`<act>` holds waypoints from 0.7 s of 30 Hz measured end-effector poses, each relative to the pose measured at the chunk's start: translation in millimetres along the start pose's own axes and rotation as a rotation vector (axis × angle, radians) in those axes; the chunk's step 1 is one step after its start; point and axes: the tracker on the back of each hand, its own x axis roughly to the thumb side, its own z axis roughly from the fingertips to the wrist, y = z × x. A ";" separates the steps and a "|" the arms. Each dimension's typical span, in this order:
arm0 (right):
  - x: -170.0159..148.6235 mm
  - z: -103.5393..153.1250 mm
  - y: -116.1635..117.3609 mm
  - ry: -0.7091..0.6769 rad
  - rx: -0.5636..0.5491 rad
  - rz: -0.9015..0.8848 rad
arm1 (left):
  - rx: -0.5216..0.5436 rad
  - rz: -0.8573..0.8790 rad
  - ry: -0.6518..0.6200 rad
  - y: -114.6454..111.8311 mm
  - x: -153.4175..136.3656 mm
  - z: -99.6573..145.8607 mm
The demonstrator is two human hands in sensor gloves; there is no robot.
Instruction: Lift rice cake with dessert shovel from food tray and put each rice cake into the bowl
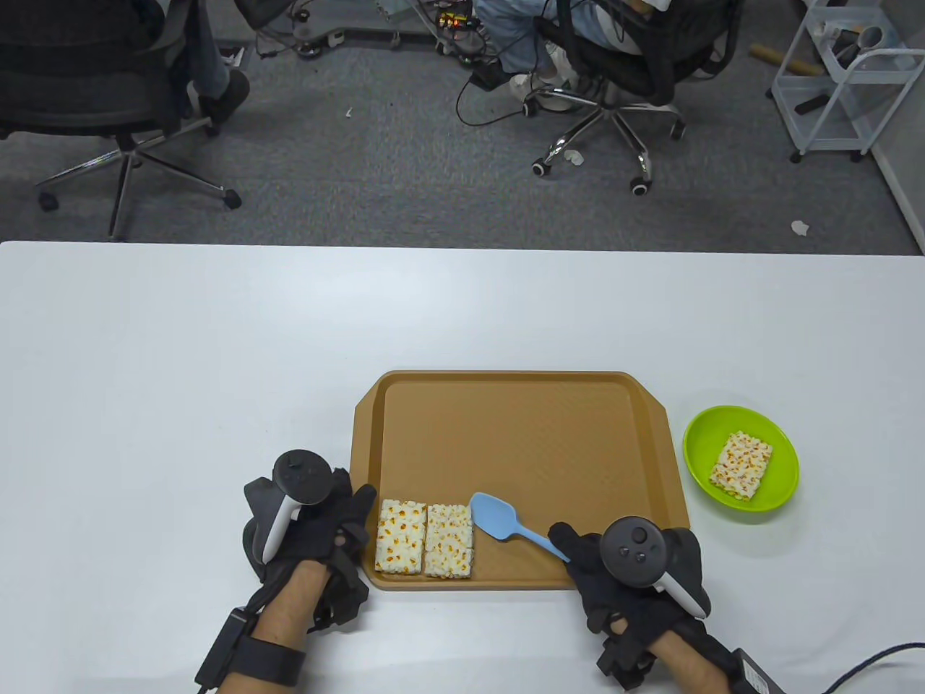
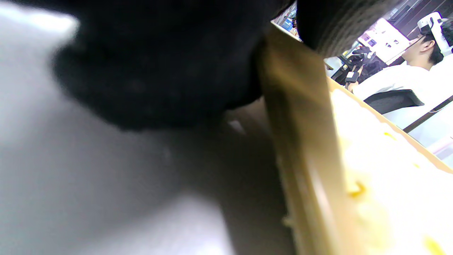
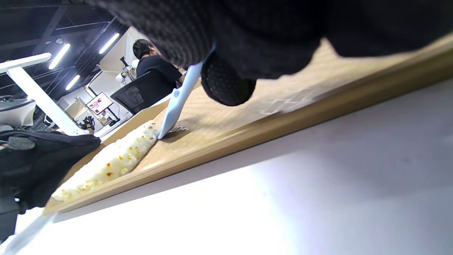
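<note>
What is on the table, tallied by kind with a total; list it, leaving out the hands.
Rice cakes: 3, two side by side on the tray and one in the bowl
Food tray: 1
Green bowl: 1
Blue dessert shovel: 1
Total: 6

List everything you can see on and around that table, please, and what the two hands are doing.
Food tray: one, brown, near edge of the white table.
Rice cakes on tray: two, white with orange flecks, side by side at the tray's near-left corner.
Bowl: one, green, right of the tray.
Rice cake in bowl: one, same kind.
Dessert shovel: one, light blue, blade beside the right-hand cake.
Office chairs: two, black, on the grey floor beyond.
Cart: one, white, far right.
Left hand: black glove, against the tray's left rim.
Right hand: black glove, holds the shovel's handle.
</note>
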 end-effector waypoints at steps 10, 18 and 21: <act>-6.9 -2.0 5.8 0.005 0.168 -0.114 | -0.001 0.001 -0.001 0.1 -0.2 -0.3; 6.2 -2.3 13.7 0.005 0.138 -0.101 | -0.001 -0.003 0.001 0.2 0.1 -0.4; 11.5 -4.7 18.8 0.001 0.130 -0.108 | -0.001 -0.002 0.000 0.1 0.1 -0.5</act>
